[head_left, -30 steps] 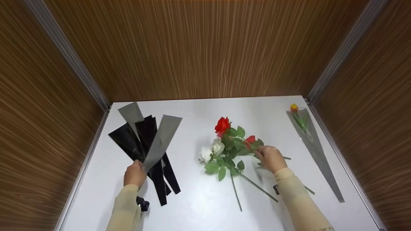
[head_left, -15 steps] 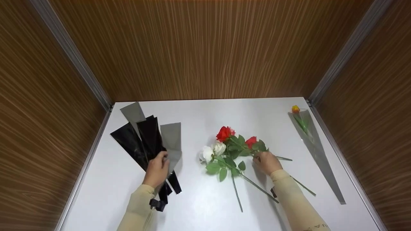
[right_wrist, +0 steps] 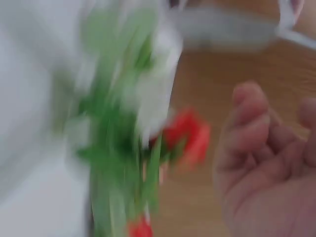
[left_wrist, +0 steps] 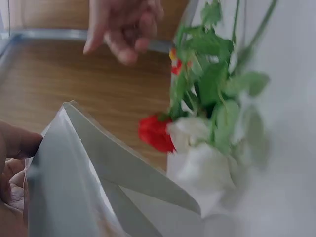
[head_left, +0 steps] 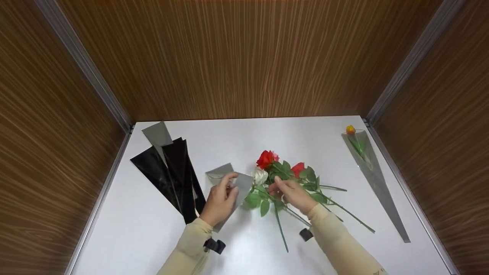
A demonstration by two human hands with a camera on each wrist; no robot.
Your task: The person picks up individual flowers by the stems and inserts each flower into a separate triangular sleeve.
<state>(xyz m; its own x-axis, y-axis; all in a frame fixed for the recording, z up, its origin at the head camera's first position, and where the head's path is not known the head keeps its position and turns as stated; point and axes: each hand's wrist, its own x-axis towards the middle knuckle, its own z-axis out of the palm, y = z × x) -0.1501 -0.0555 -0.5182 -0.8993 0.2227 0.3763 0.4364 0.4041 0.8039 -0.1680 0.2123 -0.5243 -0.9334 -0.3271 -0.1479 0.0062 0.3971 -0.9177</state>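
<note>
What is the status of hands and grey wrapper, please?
Left hand holds grey wrapper, mouth open. Right hand empty, near roses. Possibly in the way: white rose beside wrapper.

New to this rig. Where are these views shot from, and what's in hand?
No robot: these are a person's bare hands. One camera sits on the head, looking down; the other two are on the wrists. On the white table lie black wrappers at left, red flowers and white flowers mid-table, and a tulip in a wrapper at right. The left hand holds a grey wrapper; the right hand, near the flowers, holds nothing.
</note>
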